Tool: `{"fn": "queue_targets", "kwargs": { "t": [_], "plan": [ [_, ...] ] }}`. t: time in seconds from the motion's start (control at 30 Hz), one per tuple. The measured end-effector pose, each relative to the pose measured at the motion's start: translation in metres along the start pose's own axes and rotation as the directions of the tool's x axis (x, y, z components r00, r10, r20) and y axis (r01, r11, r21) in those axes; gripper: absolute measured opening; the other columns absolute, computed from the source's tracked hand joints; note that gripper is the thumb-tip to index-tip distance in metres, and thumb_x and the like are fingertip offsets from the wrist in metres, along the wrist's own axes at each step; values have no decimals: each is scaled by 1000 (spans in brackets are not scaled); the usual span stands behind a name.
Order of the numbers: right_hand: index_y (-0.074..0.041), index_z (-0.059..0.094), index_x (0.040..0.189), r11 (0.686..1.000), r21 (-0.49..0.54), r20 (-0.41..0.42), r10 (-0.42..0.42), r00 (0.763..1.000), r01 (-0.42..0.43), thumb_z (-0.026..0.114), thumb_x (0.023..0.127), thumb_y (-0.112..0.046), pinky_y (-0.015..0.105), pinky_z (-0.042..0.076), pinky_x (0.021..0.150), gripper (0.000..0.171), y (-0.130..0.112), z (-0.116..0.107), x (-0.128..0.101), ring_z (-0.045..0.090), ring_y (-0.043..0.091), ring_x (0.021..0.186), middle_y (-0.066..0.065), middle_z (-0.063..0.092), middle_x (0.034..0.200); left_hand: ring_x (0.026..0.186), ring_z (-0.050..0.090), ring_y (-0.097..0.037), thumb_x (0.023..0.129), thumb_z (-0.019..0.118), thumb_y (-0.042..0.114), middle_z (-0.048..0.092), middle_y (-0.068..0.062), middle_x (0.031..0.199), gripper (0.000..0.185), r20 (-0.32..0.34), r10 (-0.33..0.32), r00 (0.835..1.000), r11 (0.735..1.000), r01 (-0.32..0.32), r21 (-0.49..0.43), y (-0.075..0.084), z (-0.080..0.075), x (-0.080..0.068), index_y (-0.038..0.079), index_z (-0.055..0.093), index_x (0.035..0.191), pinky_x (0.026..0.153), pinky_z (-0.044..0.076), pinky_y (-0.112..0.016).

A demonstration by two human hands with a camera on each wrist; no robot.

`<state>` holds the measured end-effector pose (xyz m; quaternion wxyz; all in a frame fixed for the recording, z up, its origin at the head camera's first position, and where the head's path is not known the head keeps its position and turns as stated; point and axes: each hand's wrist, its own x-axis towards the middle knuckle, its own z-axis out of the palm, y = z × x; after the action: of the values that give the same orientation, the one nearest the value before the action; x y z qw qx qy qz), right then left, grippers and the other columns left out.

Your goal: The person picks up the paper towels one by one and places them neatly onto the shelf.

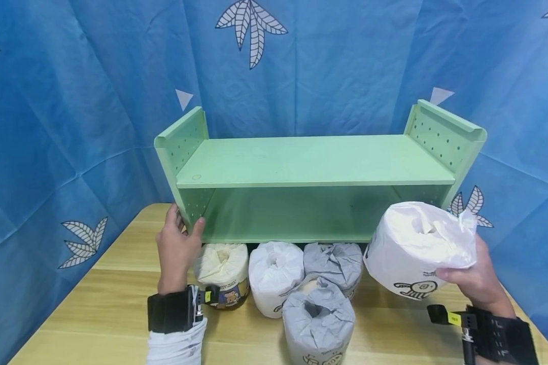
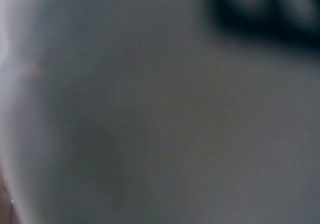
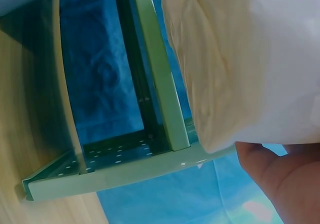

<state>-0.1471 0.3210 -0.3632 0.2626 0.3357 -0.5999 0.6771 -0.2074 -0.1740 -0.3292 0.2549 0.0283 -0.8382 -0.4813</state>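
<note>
My right hand (image 1: pixel 477 276) holds a white paper-wrapped toilet roll (image 1: pixel 420 253) in front of the right end of a green two-tier shelf (image 1: pixel 315 162). The thumb lies on the near side of the wrapper, and most of the fingers are hidden behind it. At the shelf's left end, my left hand (image 1: pixel 179 248) grips the lower side panel between thumb and fingers. From the right wrist, the roll (image 3: pixel 270 74) fills the upper right, above part of the right hand (image 3: pixel 280 184), with the shelf frame (image 3: pixel 160 79) beyond. A blurred pale surface fills the left wrist view.
Below the shelf's front edge, a cream roll (image 1: pixel 224 263), a white roll (image 1: pixel 276 279) and a grey roll (image 1: pixel 333 263) stand in a row on the wooden table (image 1: pixel 118 304). Another grey roll (image 1: pixel 319 319) is nearer. A blue curtain (image 1: pixel 347 66) hangs behind.
</note>
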Motion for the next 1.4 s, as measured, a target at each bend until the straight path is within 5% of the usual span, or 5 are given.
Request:
{"fn": "queue_targets", "kwargs": {
  "t": [0.77, 1.4],
  "plan": [
    [16, 51, 126, 994, 103, -1, -33, 999, 33, 50, 45, 29, 23, 52, 84, 82, 11, 10, 18, 65, 20, 97, 17, 66, 112, 132, 41, -42, 94, 63, 12, 41, -24, 146, 68, 0, -17, 1000, 999, 17, 28, 1, 0, 1, 7, 28, 152, 102, 40, -51],
    [12, 53, 127, 999, 19, -35, -44, 998, 45, 53, 44, 28, 20, 50, 86, 84, 18, 10, 24, 64, 18, 97, 14, 67, 111, 130, 42, -43, 94, 63, 13, 43, -25, 144, 68, -5, -1, 1000, 999, 2, 52, 0, 2, -1, 6, 28, 151, 102, 40, -54]
  ]
}}
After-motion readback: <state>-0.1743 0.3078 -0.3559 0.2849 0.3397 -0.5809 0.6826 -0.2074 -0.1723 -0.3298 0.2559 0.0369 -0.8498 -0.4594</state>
